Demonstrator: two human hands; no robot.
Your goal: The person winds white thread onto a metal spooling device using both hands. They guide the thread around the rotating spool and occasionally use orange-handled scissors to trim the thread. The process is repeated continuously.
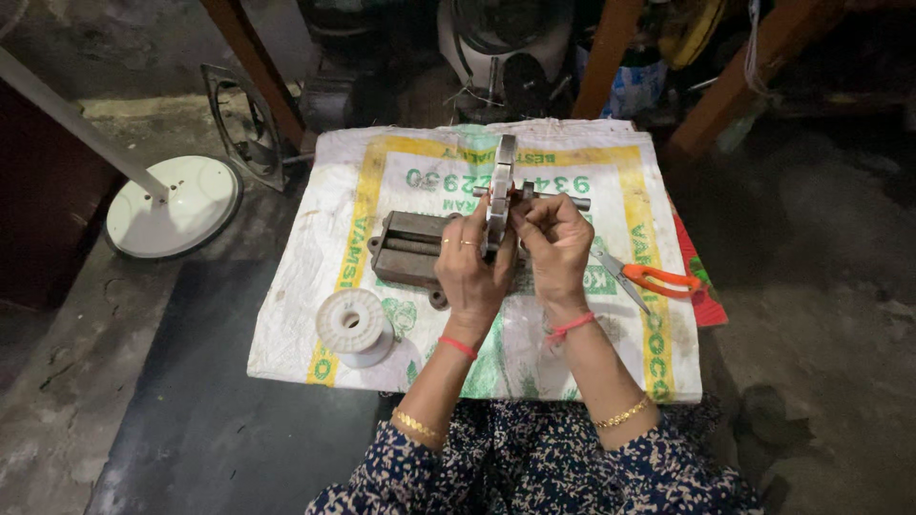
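Both hands, left [469, 272] and right [555, 250], pinching upright metal disc [501, 186], white spool [354, 325] beside vise [412, 250]

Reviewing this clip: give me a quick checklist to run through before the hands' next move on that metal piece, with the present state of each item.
1. Left hand grips the flat metal piece: ok.
2. Right hand fingers at the piece beside the shaft: ok.
3. Piece held upright over the grey vise: ok.
4. Whether anything is threaded on the piece: cannot tell.
5. White spool within reach on the woven sack: ok.
6. Orange scissors lying apart from both hands: ok.
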